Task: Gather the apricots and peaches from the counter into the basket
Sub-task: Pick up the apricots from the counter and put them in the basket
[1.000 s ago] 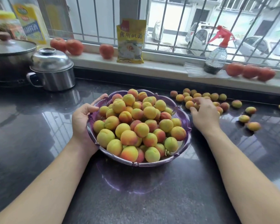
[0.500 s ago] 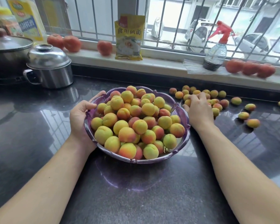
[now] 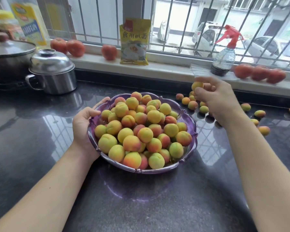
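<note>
Dark polished stone counter (image 3: 32, 148) fills pretty much the whole head view, running back to a white window sill (image 3: 166, 69) under the barred window. Front half of the counter is bare, so lots of open room on the near side and to the left of the basket (image 3: 190, 131) — a purple scalloped bowl sitting mid-counter, heaped with yellow-orange fruit right up past its rim.

Left hand (image 3: 84, 126) grips the basket's left rim, thumb hooked over the edge, fingers curled round the outside. Right hand (image 3: 216, 99) is raised above the counter just beyond the basket's right edge, pinching one apricot (image 3: 197, 85) in its fingertips, with maybe a second tucked behind it, hard to tell.

Loose fruit (image 3: 192, 104) is scattered on the counter right of the basket, strung out toward the right edge of the frame. Back left is tighter: a steel lidded pot (image 3: 52, 72) and a big dark pan (image 3: 8, 61). On the sill sit tomatoes (image 3: 75, 47), a yellow packet (image 3: 134, 42) and a red-topped spray bottle (image 3: 223, 57).

Versus half a second ago, the right hand was down flat among the loose fruit — now it's lifted clear with one picked up. Left hand hasn't budged.
</note>
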A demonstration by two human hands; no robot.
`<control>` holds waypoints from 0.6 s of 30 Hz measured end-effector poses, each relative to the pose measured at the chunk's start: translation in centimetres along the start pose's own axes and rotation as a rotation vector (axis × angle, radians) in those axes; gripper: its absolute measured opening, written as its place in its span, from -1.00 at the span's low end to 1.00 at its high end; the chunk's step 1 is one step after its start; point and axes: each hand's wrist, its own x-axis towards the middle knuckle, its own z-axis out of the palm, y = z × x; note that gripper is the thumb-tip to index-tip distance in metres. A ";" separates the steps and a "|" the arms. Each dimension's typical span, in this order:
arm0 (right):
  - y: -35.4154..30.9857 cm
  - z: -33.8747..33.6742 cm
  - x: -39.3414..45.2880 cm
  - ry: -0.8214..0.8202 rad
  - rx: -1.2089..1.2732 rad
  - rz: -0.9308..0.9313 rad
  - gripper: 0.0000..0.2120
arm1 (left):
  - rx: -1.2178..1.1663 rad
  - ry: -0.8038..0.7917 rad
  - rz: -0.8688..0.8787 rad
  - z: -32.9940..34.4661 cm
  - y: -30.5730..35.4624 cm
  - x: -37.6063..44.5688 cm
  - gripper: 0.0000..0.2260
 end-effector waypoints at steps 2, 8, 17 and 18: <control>-2.2 0.0 -1.3 -0.122 0.025 -0.004 -0.74 | 0.004 0.002 0.005 0.0 0.0 0.0 -0.45; -4.2 2.3 -2.5 -0.297 -0.192 -0.166 -0.77 | 0.011 -0.005 0.003 -0.1 -0.1 -0.2 -0.47; -2.6 3.9 -1.7 -0.503 -0.506 -0.361 -0.70 | -0.001 -0.013 -0.009 0.0 -0.1 -0.3 -0.52; -2.6 3.9 -1.7 -0.516 -0.516 -0.370 -0.69 | 0.006 -0.014 -0.011 0.0 -0.2 -0.3 -0.55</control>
